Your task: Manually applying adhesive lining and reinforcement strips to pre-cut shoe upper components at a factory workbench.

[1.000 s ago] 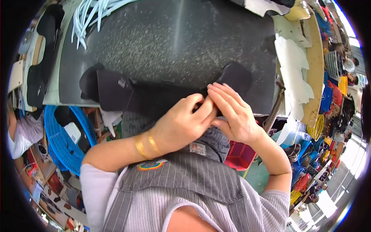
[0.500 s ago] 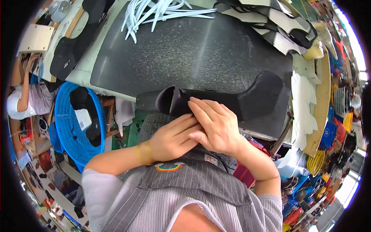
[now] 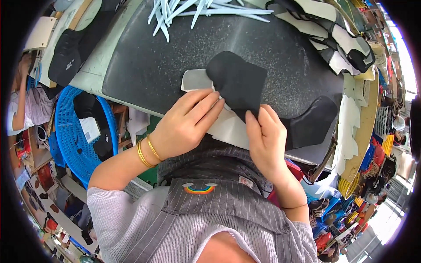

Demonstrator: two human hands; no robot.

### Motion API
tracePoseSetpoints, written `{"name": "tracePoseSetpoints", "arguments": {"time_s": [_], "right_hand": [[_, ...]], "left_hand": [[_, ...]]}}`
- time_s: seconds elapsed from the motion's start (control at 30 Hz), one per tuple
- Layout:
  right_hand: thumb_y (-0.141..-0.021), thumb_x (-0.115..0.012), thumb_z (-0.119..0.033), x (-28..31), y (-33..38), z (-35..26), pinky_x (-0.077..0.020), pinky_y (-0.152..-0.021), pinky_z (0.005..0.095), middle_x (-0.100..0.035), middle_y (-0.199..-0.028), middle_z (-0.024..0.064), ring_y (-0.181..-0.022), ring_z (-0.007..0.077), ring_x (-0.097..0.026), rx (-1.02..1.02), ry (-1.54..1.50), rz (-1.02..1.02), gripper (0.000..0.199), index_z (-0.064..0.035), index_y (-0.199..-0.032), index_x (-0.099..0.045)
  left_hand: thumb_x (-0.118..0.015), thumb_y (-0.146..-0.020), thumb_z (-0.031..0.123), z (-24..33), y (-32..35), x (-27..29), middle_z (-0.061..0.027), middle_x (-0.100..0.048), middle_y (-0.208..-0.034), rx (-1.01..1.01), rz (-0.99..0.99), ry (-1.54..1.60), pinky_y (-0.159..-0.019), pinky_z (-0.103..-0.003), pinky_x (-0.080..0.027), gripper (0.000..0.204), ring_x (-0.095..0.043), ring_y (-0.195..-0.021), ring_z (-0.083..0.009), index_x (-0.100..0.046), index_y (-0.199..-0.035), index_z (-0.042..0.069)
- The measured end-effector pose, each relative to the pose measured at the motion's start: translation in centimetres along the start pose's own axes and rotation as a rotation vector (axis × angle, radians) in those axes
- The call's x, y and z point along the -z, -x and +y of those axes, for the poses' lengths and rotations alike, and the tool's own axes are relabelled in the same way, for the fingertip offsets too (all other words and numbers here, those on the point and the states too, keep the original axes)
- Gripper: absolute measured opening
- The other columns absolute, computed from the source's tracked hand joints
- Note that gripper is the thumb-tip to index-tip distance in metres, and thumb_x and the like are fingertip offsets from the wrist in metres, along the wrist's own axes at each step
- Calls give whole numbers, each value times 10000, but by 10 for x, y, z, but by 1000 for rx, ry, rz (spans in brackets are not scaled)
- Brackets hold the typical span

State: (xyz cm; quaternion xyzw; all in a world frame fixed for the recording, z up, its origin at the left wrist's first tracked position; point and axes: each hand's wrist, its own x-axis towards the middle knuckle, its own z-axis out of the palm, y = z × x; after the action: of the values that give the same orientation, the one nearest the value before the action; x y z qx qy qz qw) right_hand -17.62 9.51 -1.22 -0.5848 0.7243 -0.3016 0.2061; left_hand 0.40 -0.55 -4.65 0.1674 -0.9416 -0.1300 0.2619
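A black, soft-looking cut piece [image 3: 239,83] with one rounded end is raised over the dark work mat, between my hands. Its lower corner is pinched between the thumb and fingers of my right hand [image 3: 266,140]. My left hand [image 3: 188,122] has its fingertips closed on the piece's left edge, where a pale backing [image 3: 197,80] shows. More of a whitish sheet [image 3: 230,129] lies below, between the two hands. To the right of my right hand, another black curved shape [image 3: 313,120] lies on the mat; its connection to the held piece is hidden.
Pale blue strips [image 3: 206,9] lie heaped at the mat's [image 3: 144,65] far edge. Stacked black-and-white cut pieces [image 3: 331,35] sit far right. A blue basket [image 3: 66,127] with black pieces stands left of the table. Another person's arm [image 3: 22,87] shows at far left.
My hands, previously overlapping flat on the black piece near the table's front edge, have separated and closed on its edges. A black part now stands raised farther up the mat, with pale backing exposed.
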Motion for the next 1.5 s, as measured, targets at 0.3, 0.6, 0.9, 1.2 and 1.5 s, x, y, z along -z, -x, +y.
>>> {"name": "tracePoseSetpoints", "arguments": {"time_s": [0.3,0.6,0.9,1.2,1.5], "right_hand": [[-685,-626,-112,-19,11,-7,-517,-747,286,-619,-994,172,-901,239,-586,721,869,-15,382,76,-1016,-660],[-748,-693,-32,-36,9,-5,-505,-673,357,-577,-938,124,-795,278,-572,237,223,210,329,62,-1060,-649],[-816,-673,-34,-30,5,-8,-511,-676,350,-616,-945,106,-754,267,-588,164,116,218,267,26,-1075,-659],[-693,-655,-43,-41,3,-6,-484,-588,243,-534,-847,100,-724,184,-535,714,910,191,440,130,-1097,-632],[-632,-750,-192,-38,0,3,-494,-730,317,-466,-949,87,-836,209,-515,453,306,-64,806,138,-1313,-471]], "left_hand": [[-692,-632,52,-31,-10,19,-123,-637,-1138,-64,-144,184,-876,-374,-518,328,-599,-1089,-299,-684,-953,-16],[-697,-725,55,-26,-9,7,-96,-622,-1161,-67,-99,64,-868,-339,-524,327,-607,-1044,-235,-690,-1043,-21],[-700,-722,43,-28,-8,12,-104,-622,-1203,-100,-108,28,-872,-326,-537,388,-623,-1031,-225,-676,-1103,-23],[-700,-654,18,-41,-11,19,-139,-610,-1103,13,-155,257,-899,-421,-502,354,-575,-1038,-378,-669,-1007,17],[-711,-776,52,-38,-24,24,-107,-644,-1115,425,-168,577,-843,-352,-527,247,-637,-963,-257,-682,-1018,10]]}}
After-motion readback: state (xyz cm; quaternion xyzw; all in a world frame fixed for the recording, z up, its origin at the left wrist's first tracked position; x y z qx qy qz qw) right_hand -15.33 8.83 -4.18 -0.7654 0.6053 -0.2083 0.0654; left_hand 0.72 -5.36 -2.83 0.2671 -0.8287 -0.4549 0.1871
